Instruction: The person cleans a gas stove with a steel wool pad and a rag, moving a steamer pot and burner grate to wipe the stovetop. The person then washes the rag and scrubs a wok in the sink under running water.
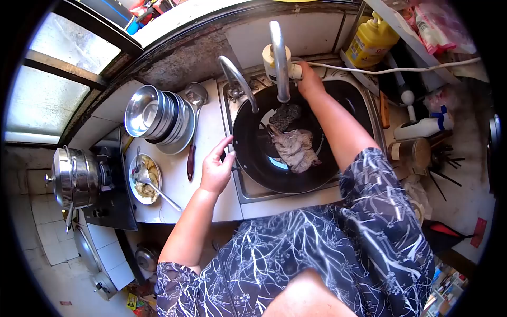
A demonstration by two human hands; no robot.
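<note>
A large black wok (253, 166) sits in the metal sink (244, 191). Inside it lie a crumpled grey-brown rag (296, 150) and a dark mesh scrubber (285, 117). My left hand (216, 169) is at the wok's left rim, fingers apart and holding nothing; whether the fingertips touch the rim I cannot tell. Above the wok's far side rises a curved faucet (283, 68) with a thick white body. My right hand (310, 83) is closed at the handle on the right of that body, its fingers partly hidden. A second, thinner spout (240, 79) bends over the wok's left rim.
Left of the sink are stacked metal bowls (145, 111), a ladle (191, 153) and a food plate (158, 179) with a spoon. A steamer pot (76, 177) stands farther left. A white cord (380, 70), yellow jug (372, 42), white bottle (422, 127) and jar (409, 153) are at right.
</note>
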